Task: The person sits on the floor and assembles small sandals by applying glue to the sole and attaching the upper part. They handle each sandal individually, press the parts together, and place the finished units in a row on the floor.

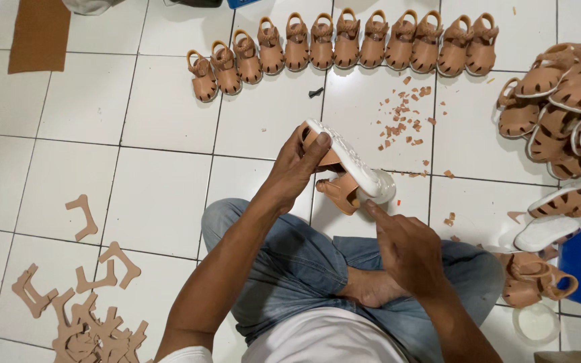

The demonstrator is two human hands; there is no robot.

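Sitting cross-legged on the white tiled floor (156, 195), a person in blue jeans is working on a small tan sandal (339, 169), seen in the single head view from above. The left hand (295, 168) is clasping the sandal by its toe end, thumb pressed over the white sole and fingers curled beneath, so that the sole is facing up and tilting toward the camera; this hold appears to be steadying the sandal and exposing its heel end. The right hand (405, 249) is lying just below the sandal, its forefinger stretched out and touching the heel end beside a small clear round container (381, 188); the other fingers are loosely folded and are gripping nothing that is showing. The sandal is hovering above the person's knees, clear of the floor. Beyond the sandal, a neat row of finished sandals (344, 44) is standing side by side, toes pointing toward the person, apparently set out in order. To the right of the sandal, a loose heap of sandals (563, 114) is lying within arm's reach. Between the row and the sandal, tan trimmings (401, 117) are scattering over the tiles. Far left of the sandal, flat tan cut-out pieces (89, 316) are piling up, and a brown cardboard sheet (38, 33) is lying well beyond them.
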